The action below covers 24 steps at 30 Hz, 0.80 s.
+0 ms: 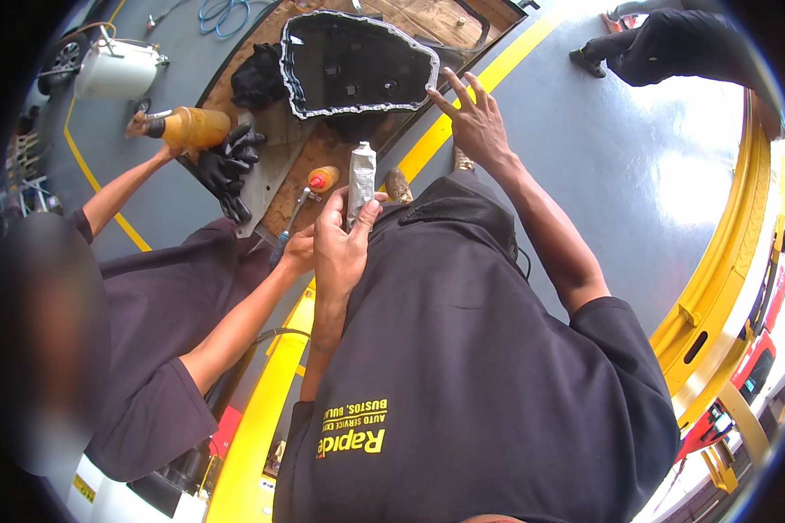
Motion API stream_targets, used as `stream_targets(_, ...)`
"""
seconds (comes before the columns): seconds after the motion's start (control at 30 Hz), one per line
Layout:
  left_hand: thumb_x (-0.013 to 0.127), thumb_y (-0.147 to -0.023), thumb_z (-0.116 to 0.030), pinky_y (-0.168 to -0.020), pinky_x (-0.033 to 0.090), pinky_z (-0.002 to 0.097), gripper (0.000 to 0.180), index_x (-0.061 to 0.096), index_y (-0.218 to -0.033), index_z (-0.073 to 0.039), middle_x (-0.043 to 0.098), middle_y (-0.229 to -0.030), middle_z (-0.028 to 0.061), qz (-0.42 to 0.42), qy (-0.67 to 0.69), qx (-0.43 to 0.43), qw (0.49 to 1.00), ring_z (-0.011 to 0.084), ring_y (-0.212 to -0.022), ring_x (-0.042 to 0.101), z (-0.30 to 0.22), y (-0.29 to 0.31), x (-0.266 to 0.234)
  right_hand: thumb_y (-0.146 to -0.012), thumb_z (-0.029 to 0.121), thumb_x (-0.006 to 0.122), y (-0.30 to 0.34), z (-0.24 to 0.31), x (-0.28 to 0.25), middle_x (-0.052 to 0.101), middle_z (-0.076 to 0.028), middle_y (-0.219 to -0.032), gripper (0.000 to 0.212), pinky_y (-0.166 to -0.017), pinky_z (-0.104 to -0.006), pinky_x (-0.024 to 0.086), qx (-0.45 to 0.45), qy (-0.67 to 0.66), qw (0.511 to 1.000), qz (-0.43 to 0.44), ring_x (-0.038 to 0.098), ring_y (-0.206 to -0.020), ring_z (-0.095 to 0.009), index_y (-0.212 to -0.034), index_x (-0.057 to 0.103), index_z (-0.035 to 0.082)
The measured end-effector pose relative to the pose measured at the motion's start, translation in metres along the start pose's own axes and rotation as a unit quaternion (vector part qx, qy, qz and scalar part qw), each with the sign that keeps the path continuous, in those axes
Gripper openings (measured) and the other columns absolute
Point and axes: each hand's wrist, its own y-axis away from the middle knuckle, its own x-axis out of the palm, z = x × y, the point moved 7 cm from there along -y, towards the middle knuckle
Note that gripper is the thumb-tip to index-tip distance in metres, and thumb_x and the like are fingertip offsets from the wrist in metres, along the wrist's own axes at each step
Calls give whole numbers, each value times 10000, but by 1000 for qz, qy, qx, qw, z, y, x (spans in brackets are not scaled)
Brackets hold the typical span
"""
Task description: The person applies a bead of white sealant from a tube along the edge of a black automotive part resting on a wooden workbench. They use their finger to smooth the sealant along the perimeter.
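My left hand (340,240) is closed around a crumpled silver sealant tube (362,179), held upright with its nozzle end away from me. Just beyond it lies a black oil pan (344,65), open side up, with a light grey bead running along its rim. At the pan's right corner my right hand (480,122) has its fingers spread, a fingertip at or very near the rim. It holds nothing. A small orange bottle with a red cap (323,179) stands left of the tube.
The pan rests on a wooden bench (301,157) with black gloves (228,166) and a dark cloth (257,77). At left a co-worker holds a yellow bottle (196,128) and a blue-handled tool (279,248). Yellow lift parts (288,366) stand close by. Another person (680,48) is far right.
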Motion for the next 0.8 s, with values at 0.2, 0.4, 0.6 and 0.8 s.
stream_targets(0.2, 690, -1041, -204, -881, 506, 251, 319, 627, -1253, 25, 761, -1080, 59, -1, -9, 12, 1000, 80, -946, 650, -2, -2, -3, -855, 36, 611, 3, 3, 3, 274, -36, -1715, 737, -1197, -511, 360, 21, 4, 1000, -5, 295, -1540, -370, -1532, 542, 320)
stream_targets(0.4, 695, -1039, -210, -861, 498, 241, 314, 641, -1245, 20, 758, -1048, 39, -8, 1, 9, 1000, 65, -925, 639, -1, -5, -3, -886, 60, 605, 5, 8, -3, 269, -37, -1716, 672, -1190, -513, 366, 17, -31, 999, -4, 294, -1539, -371, -1513, 567, 301)
stream_targets(0.6, 697, -1039, -228, -859, 500, 245, 303, 659, -1221, 12, 759, -1042, 32, -7, -13, 10, 1000, 66, -926, 641, -2, -9, -4, -855, 39, 615, 10, 24, -6, 253, -34, -1722, 706, -1190, -508, 366, -36, -55, 998, 18, 278, -1546, -365, -1511, 568, 294)
stream_targets(0.8, 699, -1038, -236, -878, 506, 257, 315, 655, -1225, 15, 762, -1073, 48, -12, 15, 13, 1000, 84, -948, 656, 0, -11, -2, -841, 23, 613, 9, 19, -3, 235, -59, -1726, 726, -1200, -512, 356, 10, -58, 998, 9, 263, -1553, -376, -1525, 548, 257)
